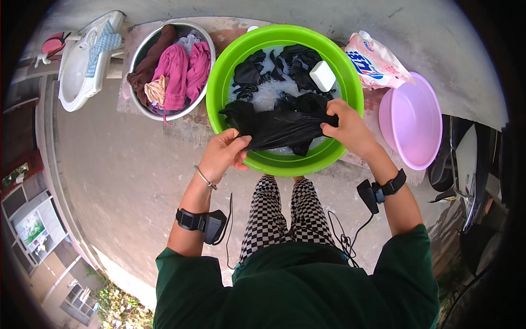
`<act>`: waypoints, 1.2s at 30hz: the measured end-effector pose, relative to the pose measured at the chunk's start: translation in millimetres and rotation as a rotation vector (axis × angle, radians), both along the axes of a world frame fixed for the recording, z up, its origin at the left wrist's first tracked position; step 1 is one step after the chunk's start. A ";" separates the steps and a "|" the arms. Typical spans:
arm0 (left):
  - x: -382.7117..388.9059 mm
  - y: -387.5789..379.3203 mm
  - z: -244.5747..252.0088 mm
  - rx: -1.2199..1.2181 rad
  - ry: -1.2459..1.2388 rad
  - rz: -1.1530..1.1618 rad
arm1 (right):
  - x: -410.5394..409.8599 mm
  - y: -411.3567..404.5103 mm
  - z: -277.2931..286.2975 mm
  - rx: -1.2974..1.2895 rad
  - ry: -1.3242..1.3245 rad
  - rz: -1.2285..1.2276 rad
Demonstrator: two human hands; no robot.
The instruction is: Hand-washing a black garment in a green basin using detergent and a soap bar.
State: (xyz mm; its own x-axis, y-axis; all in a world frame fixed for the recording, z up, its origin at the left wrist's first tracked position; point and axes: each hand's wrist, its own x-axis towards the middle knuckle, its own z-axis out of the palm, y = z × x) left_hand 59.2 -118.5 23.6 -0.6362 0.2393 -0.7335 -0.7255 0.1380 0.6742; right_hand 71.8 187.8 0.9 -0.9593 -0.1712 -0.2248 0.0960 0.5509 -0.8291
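A wet black garment [287,127] is stretched between my two hands over the near part of a green plastic basin [220,74]. My left hand [226,152] pinches its left end by the basin's front-left rim. At the other end, my right hand [347,125] grips the cloth just inside the right rim. Sudsy water [271,92] fills the basin's bottom, and more dark clothing [248,72] soaks in it. A white bar of soap [322,76] rests on the soaked cloth toward the right.
Left of the green basin, a metal basin [134,61] holds a pink garment [174,72] and other clothes. On the right are a detergent bag [376,61] and a tilted purple basin [415,119]. A white washbasin [76,61] stands far left. Cables [347,242] hang near my right arm.
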 end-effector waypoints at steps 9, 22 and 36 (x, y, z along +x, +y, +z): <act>5.3 44.6 -59.4 -0.812 0.545 -0.849 | 0.3 -56.0 -34.7 0.525 -0.206 0.056; -17.6 72.0 -116.1 -0.847 0.178 -0.975 | -12.2 -88.9 -97.4 0.848 -0.520 0.467; -20.8 85.5 -104.5 0.346 -0.458 0.359 | 7.8 -93.5 -83.7 -0.151 -0.112 -0.327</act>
State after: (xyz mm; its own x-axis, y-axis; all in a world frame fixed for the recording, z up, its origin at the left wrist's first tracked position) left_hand 38.4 -33.1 -80.9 -0.3636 0.3411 -0.8668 -0.9090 -0.3333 0.2502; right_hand 79.6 94.2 -82.8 -0.9396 0.1007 -0.3272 0.3414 0.3482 -0.8730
